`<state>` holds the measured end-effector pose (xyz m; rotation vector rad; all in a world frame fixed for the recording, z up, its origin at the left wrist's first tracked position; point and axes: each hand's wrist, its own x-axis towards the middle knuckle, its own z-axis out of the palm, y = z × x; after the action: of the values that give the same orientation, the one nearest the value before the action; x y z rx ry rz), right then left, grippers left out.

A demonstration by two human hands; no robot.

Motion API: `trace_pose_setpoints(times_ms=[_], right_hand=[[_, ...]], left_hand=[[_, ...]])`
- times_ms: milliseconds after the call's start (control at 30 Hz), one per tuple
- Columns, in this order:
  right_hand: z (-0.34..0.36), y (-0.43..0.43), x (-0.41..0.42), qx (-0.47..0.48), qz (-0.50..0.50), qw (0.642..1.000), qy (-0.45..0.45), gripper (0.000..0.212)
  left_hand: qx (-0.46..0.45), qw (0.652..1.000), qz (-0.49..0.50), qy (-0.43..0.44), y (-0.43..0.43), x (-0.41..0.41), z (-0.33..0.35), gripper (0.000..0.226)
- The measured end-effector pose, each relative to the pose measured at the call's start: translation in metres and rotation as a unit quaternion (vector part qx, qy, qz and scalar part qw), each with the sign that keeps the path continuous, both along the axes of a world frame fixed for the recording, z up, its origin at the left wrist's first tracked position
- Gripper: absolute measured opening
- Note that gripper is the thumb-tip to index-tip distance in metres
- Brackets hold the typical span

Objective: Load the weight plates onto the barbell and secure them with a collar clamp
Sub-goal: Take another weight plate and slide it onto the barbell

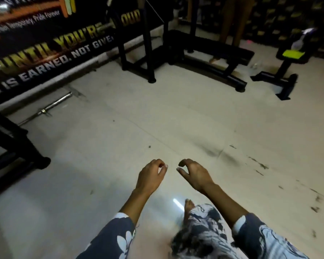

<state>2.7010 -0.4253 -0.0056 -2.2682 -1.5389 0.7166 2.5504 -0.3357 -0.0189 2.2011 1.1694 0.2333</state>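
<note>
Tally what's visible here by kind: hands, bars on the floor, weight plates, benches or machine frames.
Hands: 2, the left hand and right hand, both empty
Bars on the floor: 1, a steel bar by the banner wall
Weight plates: 0 clearly in view
Benches or frames: 4, partly cut off, so approximate
Total: 7

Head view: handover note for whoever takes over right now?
Left hand: empty, fingers loosely curled, over bare floor.
Right hand: empty, likewise.
Barbell: lies on the floor at far left by the banner wall, its visible end unloaded, a small fitting partway along the shaft.
Weight plates, collar clamp: not clearly in view.
Done: nothing visible.
Left: find plates, load them, clamp.
</note>
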Motion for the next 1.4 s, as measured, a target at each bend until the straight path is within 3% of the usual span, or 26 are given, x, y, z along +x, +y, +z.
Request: trace_pose_setpoints(times_ms=[267, 433, 700, 1033, 1400], right_hand=[[0.016, 0.233, 0.138, -0.035, 0.109, 0.993, -0.025, 0.035], [0.006, 0.385, 0.184, -0.04, 0.182, 0.982, -0.037, 0.035], [0.024, 0.642, 0.231, -0.021, 0.211, 0.977, -0.025, 0.034], [0.034, 0.958, 0.242, 0.034, 0.29, 0.956, -0.018, 0.03], [0.04, 1.275, 0.177, 0.059, 0.446, 0.893, -0.007, 0.03]], left_hand=[[0.001, 0.995, 0.09, 0.033, 0.201, 0.115, 0.017, 0.027], [0.01, 0.992, 0.108, 0.072, 0.332, 0.155, 0.004, 0.031], [0.012, 0.987, 0.134, 0.087, 0.585, 0.202, 0.014, 0.034], [0.048, 0.963, 0.255, 0.07, 0.865, 0.211, 0.025, 0.031], [0.05, 0.889, 0.453, 0.034, 1.11, 0.163, 0.039, 0.034]])
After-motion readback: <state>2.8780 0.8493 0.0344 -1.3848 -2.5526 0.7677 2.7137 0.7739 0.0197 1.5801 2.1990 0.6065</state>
